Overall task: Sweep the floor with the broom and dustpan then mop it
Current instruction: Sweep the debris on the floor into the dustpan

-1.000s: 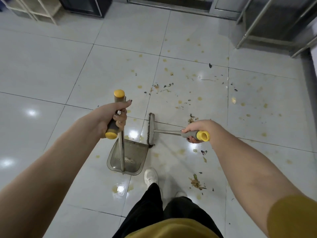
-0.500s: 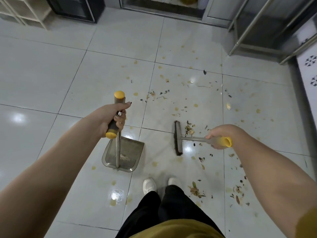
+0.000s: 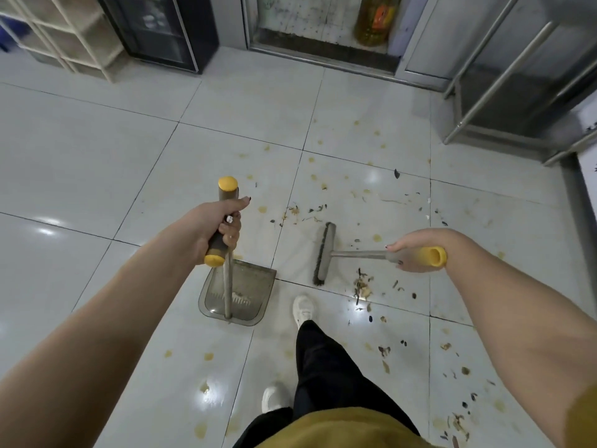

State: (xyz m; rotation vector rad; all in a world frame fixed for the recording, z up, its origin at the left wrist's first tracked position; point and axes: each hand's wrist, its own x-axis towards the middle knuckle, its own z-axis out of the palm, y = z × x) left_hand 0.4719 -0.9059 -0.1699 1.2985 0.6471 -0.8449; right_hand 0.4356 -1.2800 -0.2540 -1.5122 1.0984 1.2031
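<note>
My left hand (image 3: 217, 227) grips the grey and yellow handle of the dustpan (image 3: 239, 294), a smoky clear pan that stands on the white tile floor (image 3: 97, 163) on a metal pole. My right hand (image 3: 412, 252) grips the yellow-ended handle of the broom (image 3: 324, 253). The broom's brush head rests on the floor to the right of the pan, apart from it. Dark leaf scraps and crumbs (image 3: 361, 286) lie right of the brush head, with more beyond it and at the lower right. Yellow stains dot the tiles.
My feet in white shoes (image 3: 303, 310) stand just behind the pan and broom. A metal rack (image 3: 504, 76) stands at the back right, a doorway with an oil bottle (image 3: 376, 19) at the back, a black cabinet (image 3: 161, 30) and a lattice shelf (image 3: 61, 33) at the back left.
The broom head has swung right, away from the dustpan's mouth, and now sits farther out on the floor. My view has tilted up and I have stepped forward. The dustpan has barely moved.
</note>
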